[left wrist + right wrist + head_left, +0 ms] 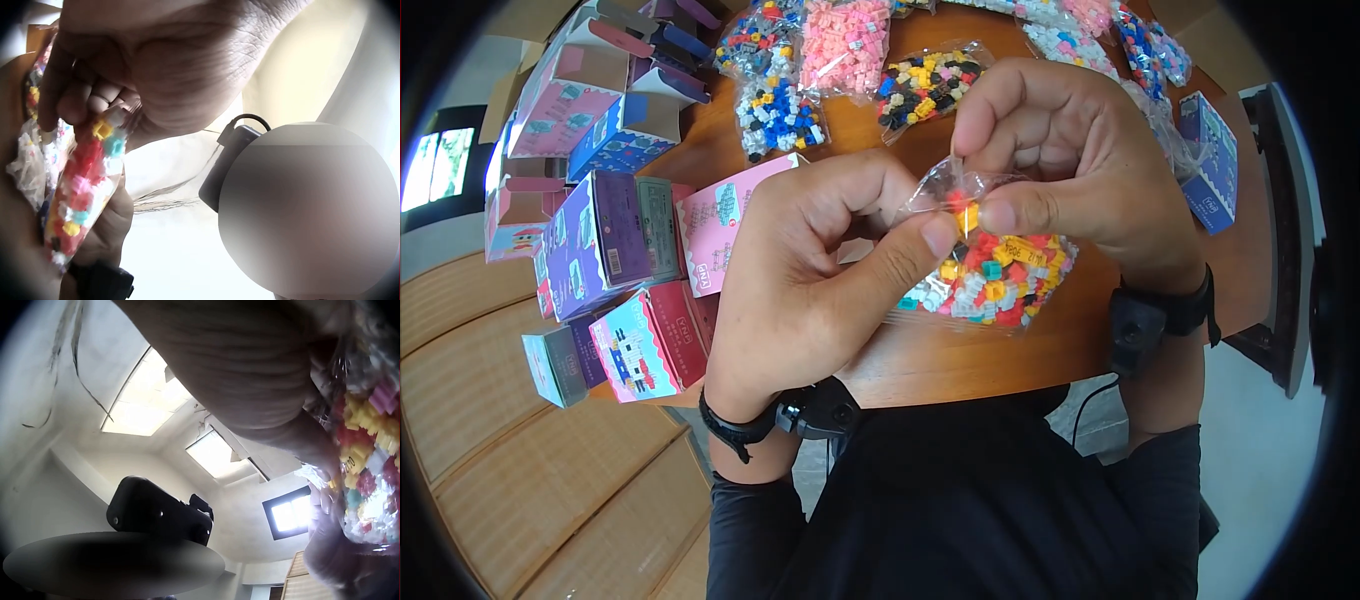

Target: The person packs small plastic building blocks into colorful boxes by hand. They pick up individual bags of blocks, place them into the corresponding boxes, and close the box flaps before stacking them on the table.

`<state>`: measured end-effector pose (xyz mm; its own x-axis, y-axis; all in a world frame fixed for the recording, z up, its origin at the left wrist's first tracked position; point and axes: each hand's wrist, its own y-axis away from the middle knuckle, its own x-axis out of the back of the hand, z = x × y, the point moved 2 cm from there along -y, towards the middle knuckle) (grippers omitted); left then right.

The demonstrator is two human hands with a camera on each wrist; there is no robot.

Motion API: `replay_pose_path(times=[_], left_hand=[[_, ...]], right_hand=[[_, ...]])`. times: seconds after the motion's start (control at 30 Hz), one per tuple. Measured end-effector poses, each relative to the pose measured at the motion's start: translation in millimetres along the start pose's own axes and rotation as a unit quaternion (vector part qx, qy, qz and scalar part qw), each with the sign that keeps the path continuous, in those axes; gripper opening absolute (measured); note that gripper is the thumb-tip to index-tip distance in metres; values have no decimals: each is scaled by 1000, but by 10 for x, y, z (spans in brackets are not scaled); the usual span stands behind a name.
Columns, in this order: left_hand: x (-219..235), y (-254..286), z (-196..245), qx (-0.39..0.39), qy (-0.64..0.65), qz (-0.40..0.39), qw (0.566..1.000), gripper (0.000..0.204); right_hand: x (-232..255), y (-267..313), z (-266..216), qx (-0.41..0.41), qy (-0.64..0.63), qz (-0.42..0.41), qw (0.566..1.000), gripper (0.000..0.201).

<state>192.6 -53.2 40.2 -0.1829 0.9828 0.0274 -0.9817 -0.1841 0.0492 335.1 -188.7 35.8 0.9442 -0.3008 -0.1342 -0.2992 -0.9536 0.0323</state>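
Observation:
A clear bag of small red, yellow, white and teal bricks [1000, 285] hangs between both hands above the table's front edge. My left hand [800, 270] pinches the bag's upper left part between thumb and fingers. On the other side my right hand [1090, 170] pinches the gathered top of the plastic, its thumb low against the bag. In the left wrist view the bag [81, 194] hangs tilted below the left hand [169, 69]. The right wrist view shows the bricks in the bag [369, 462] beside the right hand [250, 381].
Several bags of bricks, one pink [845, 45] and one yellow and black [925, 85], lie along the back of the wooden table [960, 370]. Cardboard boxes, among them a purple one [595, 245] and a red one [655, 340], crowd the left side. A blue box [1208, 160] stands at the right.

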Motion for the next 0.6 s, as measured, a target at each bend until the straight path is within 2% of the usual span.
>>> replay_pose_path(times=[0.17,0.37,0.5,0.6], left_hand=[[26,-1,17,24,-16,0,1000,7],[33,-25,5,0,-37,-1,999,9],[22,-35,-39,-58,-18,10,998,12],[-31,-41,-14,-42,50,40,997,13]], right_hand=[[-51,1,4,3,9,32,999,36],[-58,27,-39,-7,23,35,999,37],[-35,24,-79,1,23,16,1000,38],[-28,21,-92,2,39,40,998,39]])
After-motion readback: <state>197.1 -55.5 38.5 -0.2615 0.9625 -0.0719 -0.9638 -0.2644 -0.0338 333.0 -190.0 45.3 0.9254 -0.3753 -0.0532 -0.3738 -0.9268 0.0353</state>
